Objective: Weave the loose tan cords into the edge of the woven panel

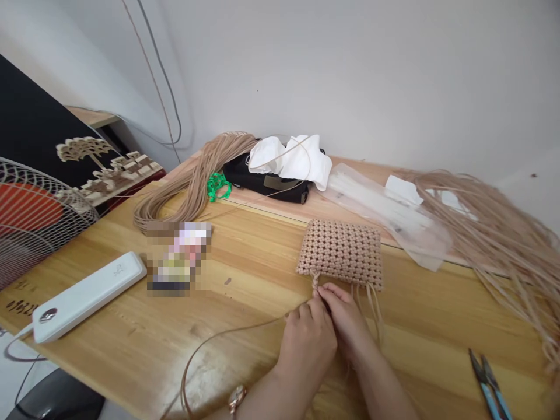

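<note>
A tan woven bag (341, 251) with an open knotted pattern lies on the wooden table in front of me. From its near left corner runs a short braided strap (315, 281), which meets my hands. My left hand (308, 338) is closed on tan cord, its knuckles toward the camera. Pressed against it, my right hand (341, 306) pinches the strap just below the bag. A loose cord (227, 333) curves from my left hand toward the table's front edge. More cord ends (371, 303) hang from the bag's near right side. My fingertips are partly hidden.
Pliers (486, 379) with blue handles lie at right. Cord bundles (503, 245) spread at far right and a coil (188, 192) at back left. A black tissue case (266, 184), plastic bag (385, 210), blurred phone (181, 256), white power strip (90, 297) and fan (39, 216) surround the work.
</note>
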Motion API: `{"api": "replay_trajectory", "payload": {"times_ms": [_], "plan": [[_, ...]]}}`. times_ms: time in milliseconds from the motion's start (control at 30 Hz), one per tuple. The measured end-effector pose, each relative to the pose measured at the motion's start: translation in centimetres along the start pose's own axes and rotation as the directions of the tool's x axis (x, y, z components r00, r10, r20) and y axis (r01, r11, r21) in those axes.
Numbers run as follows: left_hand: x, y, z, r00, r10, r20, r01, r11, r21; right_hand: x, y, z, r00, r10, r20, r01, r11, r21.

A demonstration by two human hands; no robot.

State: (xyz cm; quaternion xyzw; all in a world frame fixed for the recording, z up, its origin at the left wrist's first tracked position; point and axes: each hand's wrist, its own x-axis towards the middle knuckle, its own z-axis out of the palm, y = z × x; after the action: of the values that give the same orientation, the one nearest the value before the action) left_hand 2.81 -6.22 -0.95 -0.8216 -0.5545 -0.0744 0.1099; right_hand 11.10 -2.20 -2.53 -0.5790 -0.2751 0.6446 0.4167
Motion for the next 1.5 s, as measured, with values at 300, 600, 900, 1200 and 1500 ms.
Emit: {"api": "replay_trajectory", "payload": {"times_ms": [300,600,900,1200,1500], "plan": [[-0.3,-0.3,-0.4,0.998,0.032,0.055,-0.032,0.999,-0.007,-0.3,-0.2,-0.2,0.998,0.023,0.062,-0.021,0.999,-0.037],[-1.2,-5.2,-1.7,0.947,-0.032,0.319,0.247,0.709,-0.661,-0.5,-0.3,-0.3,0.987,-0.005,0.161,0.015,0.998,-0.065],[-1.1,-8.4,-0.5,0.853,-0.203,0.48,0.52,0.405,-0.752,-0.6,-0.1,-0.2,0.99,-0.048,0.133,0.071,0.983,-0.17],[-1.2,-10.6,0.1,0.764,-0.269,0.586,0.64,0.431,-0.637,-0.8,-0.1,0.1,0.996,-0.015,0.091,0.03,0.984,-0.173],[1.5,-10.5,-2.9,0.882,-0.201,0.427,0.419,0.748,-0.514,-0.7,-0.1,0.0,0.994,-0.044,0.098,0.061,0.983,-0.173]]}}
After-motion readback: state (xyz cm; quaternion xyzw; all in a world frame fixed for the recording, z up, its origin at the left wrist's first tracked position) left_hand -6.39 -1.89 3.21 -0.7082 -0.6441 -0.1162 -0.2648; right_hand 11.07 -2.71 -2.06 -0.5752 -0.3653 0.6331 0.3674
